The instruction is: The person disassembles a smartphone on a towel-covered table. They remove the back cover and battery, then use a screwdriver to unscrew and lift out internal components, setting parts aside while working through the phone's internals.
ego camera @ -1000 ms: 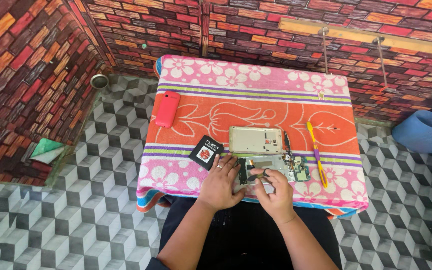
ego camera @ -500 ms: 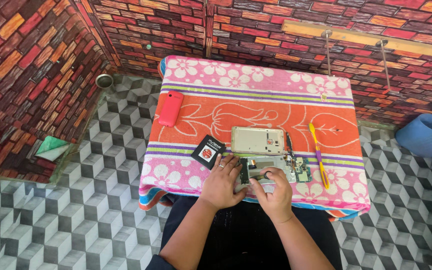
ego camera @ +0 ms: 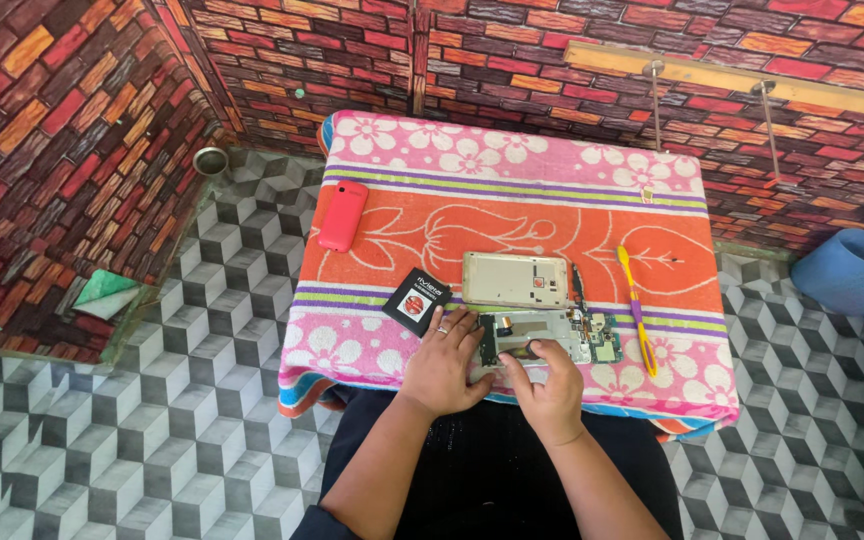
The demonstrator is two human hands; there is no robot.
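A person sits at a small table covered by a towel [ego camera: 512, 225] printed in pink, orange and white with flowers. All places below are given from the opened phone [ego camera: 542, 340], a disassembled handset lying face down at the towel's near edge, its metal frame and green circuit board exposed.

The left hand [ego camera: 444, 362] lies flat on the towel at the opened phone's left end, fingers spread loosely and touching its edge, bracing it; a ring shows on one finger. The right hand [ego camera: 549, 385] rests on the near side of the opened phone, fingers curled narrowly with the fingertips pressing down on its middle; whether they pinch a small part cannot be told.

Just beyond the opened phone, touching or nearly touching it, lies a pale back cover [ego camera: 515, 279], flat. To the left of the opened phone, just beyond the left hand, sits a small black battery [ego camera: 417, 301], turned at an angle. Just right of the opened phone lies a yellow toothbrush [ego camera: 636, 309], pointing away from the person. Well beyond and to the left, at the towel's left edge, lies a red phone [ego camera: 342, 214]
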